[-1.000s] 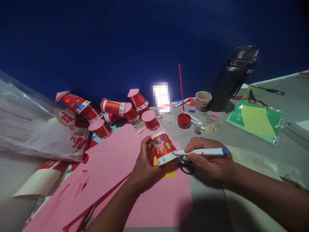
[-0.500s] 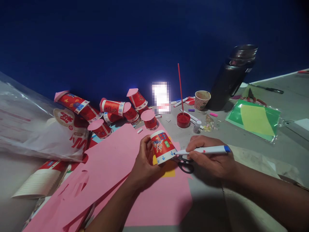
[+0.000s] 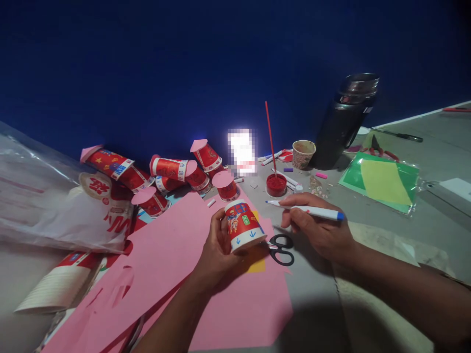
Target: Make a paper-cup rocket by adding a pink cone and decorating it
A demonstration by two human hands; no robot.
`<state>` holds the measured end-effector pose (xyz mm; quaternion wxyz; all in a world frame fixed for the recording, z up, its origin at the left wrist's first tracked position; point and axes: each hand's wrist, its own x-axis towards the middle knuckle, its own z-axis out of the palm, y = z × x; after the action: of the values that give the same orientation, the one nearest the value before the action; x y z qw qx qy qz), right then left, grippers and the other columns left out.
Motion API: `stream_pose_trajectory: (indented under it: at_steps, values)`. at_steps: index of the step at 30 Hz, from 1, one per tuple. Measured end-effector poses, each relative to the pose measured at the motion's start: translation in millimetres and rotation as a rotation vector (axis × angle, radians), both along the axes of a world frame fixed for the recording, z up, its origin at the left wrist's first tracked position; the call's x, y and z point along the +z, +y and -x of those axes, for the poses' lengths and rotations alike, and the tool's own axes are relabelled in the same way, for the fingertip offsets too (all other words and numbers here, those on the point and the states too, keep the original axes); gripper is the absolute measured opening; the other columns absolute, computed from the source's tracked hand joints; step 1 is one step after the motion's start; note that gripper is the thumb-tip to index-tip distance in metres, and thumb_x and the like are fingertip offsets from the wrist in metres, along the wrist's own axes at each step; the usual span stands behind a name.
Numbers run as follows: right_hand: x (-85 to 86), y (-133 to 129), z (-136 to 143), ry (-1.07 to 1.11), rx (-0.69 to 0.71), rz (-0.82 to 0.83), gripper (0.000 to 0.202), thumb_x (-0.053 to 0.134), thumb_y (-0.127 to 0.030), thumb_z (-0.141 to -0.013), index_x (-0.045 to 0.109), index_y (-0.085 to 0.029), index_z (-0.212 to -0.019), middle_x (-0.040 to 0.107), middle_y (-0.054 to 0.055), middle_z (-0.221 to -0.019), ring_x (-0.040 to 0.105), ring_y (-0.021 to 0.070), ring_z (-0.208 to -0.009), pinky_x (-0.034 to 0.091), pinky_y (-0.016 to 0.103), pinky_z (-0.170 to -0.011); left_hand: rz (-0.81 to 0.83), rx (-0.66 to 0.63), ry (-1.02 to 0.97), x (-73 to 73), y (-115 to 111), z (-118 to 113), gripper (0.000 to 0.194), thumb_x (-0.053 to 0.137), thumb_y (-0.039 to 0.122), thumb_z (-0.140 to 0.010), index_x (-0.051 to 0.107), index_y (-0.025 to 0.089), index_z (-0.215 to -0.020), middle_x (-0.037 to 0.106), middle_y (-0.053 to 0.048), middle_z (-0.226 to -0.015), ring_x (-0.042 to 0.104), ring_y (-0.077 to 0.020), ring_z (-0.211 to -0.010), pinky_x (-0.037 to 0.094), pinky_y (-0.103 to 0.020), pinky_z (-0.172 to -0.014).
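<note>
My left hand (image 3: 214, 247) is wrapped round a red and white paper cup (image 3: 243, 223), tilted, with blue arrow marks on its white band. In my right hand (image 3: 317, 228) I grip a white marker (image 3: 320, 212) with a blue end, its tip pointing left, a little apart from the cup. Black-handled scissors (image 3: 282, 256) lie on the table between my hands, beside pink paper (image 3: 243, 314). A piece of yellow paper (image 3: 257, 265) shows partly behind the cup.
Several decorated paper cups (image 3: 225, 189) with pink tops stand or lie at the back left. A red paint pot (image 3: 275, 186) holds a stick. A dark thermos (image 3: 342, 122) stands behind. Plastic-wrapped cups (image 3: 62, 201) are at left, a green paper pack (image 3: 382, 184) at right.
The marker tip has come off the cup's white band and my right hand has drawn slightly away. The cup has turned a little in my left hand.
</note>
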<state>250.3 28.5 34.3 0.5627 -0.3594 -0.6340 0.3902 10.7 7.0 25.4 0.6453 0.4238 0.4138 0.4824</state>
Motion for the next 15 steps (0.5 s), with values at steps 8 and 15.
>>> stream_pose_trajectory:
  at_steps: [8,15]
  values:
    - [-4.2,8,-4,-0.306,0.078,-0.088,0.059,0.085,-0.033,-0.085,0.060,-0.027,-0.137,0.075,0.008,-0.125,0.072,0.0230,-0.101,0.059,0.037,-0.089,-0.007,-0.033,0.013,4.3,-1,0,0.087,0.090,0.015,-0.062,0.046,0.032,-0.136,0.067,-0.008,-0.131,0.072,-0.0296,-0.111,0.062,-0.037,-0.085]
    - [-13.7,23,-5,-0.514,0.033,-0.271,0.045,0.072,-0.029,-0.093,0.058,-0.022,-0.135,0.075,0.013,-0.128,0.069,0.0291,-0.118,0.055,0.046,-0.099,-0.350,0.138,0.364,-3.4,-1,-7,0.080,0.083,0.017,-0.068,0.046,0.030,-0.138,0.060,-0.011,-0.140,0.065,-0.0317,-0.127,0.059,-0.043,-0.097]
